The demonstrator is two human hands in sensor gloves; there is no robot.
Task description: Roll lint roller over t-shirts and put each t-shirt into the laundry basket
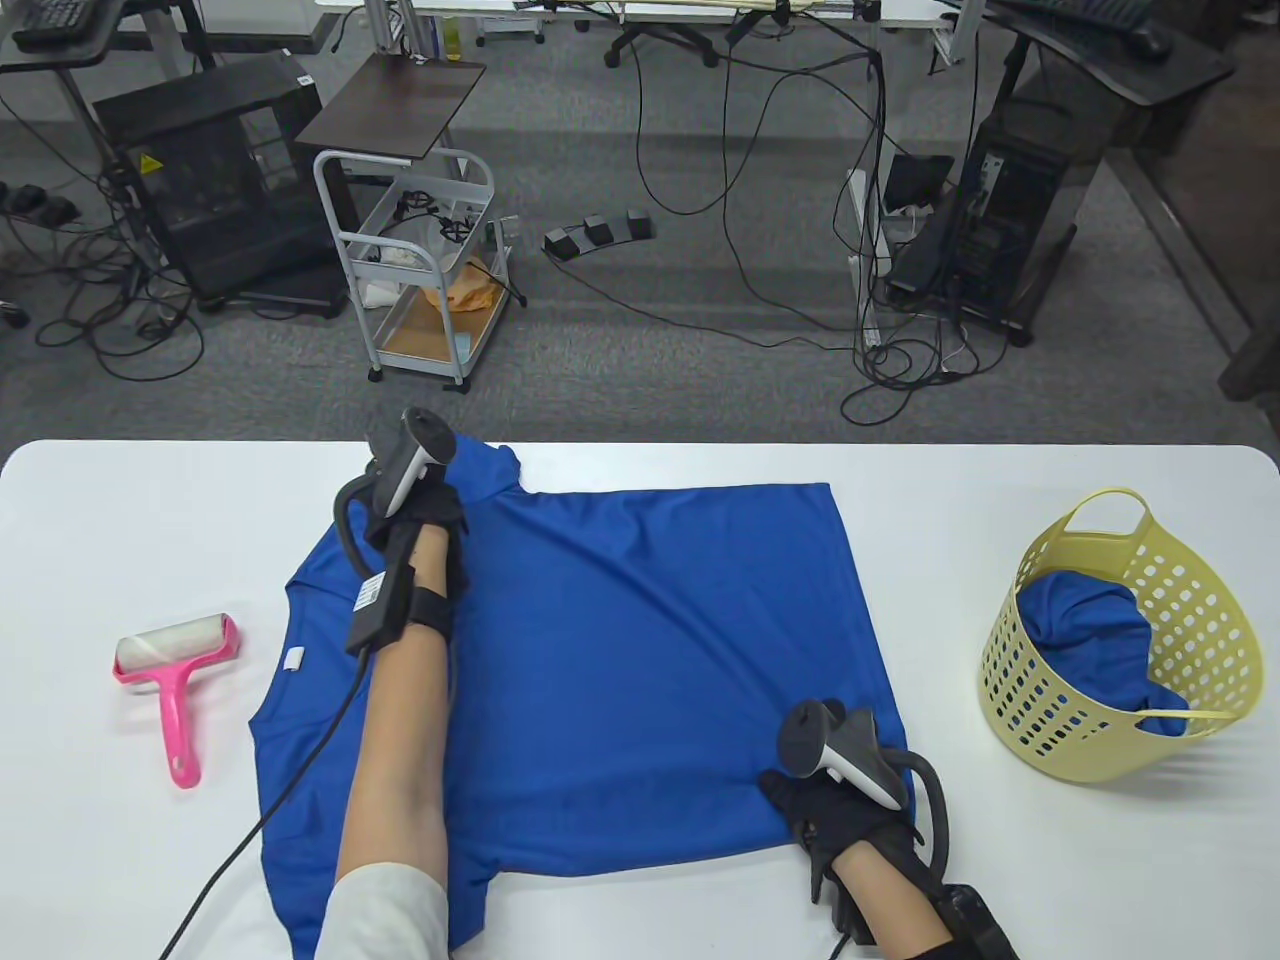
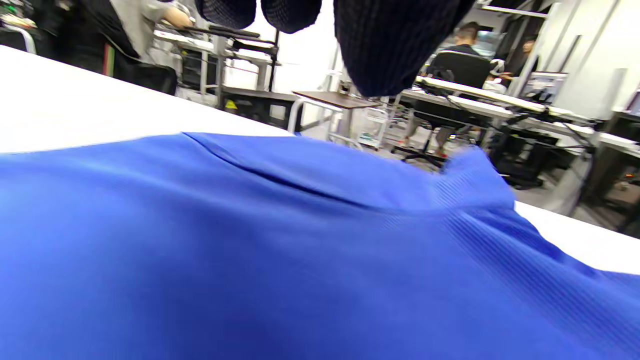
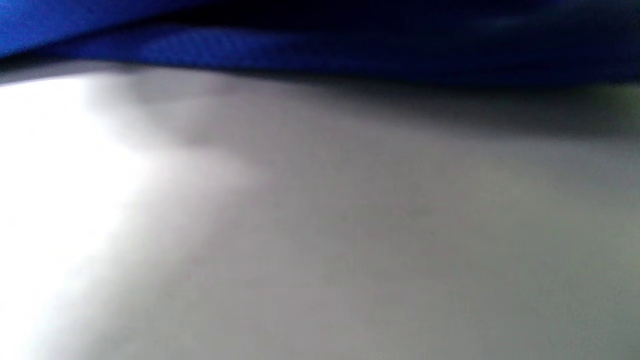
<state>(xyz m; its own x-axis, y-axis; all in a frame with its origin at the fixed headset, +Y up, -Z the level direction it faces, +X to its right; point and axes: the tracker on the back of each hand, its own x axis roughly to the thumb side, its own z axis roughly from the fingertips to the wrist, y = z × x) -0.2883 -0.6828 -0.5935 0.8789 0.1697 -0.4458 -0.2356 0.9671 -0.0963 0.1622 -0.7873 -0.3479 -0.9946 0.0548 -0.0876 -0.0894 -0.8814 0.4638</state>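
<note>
A blue t-shirt (image 1: 640, 640) lies spread flat on the white table (image 1: 1040, 880), neck to the left. My left hand (image 1: 420, 515) rests on its far left part near a sleeve; in the left wrist view its gloved fingers (image 2: 390, 50) hang straight just over the cloth (image 2: 250, 250). My right hand (image 1: 800, 800) lies on the shirt's near right corner, fingers stretched over the fabric. The right wrist view shows only the blurred shirt edge (image 3: 300, 45) above the tabletop. The pink lint roller (image 1: 175, 670) lies on the table left of the shirt, untouched.
A yellow perforated laundry basket (image 1: 1200, 590) stands at the right of the table with another blue t-shirt (image 1: 1085, 620) bunched inside. Beyond the table's far edge are a white cart (image 1: 420, 270), cables and desks.
</note>
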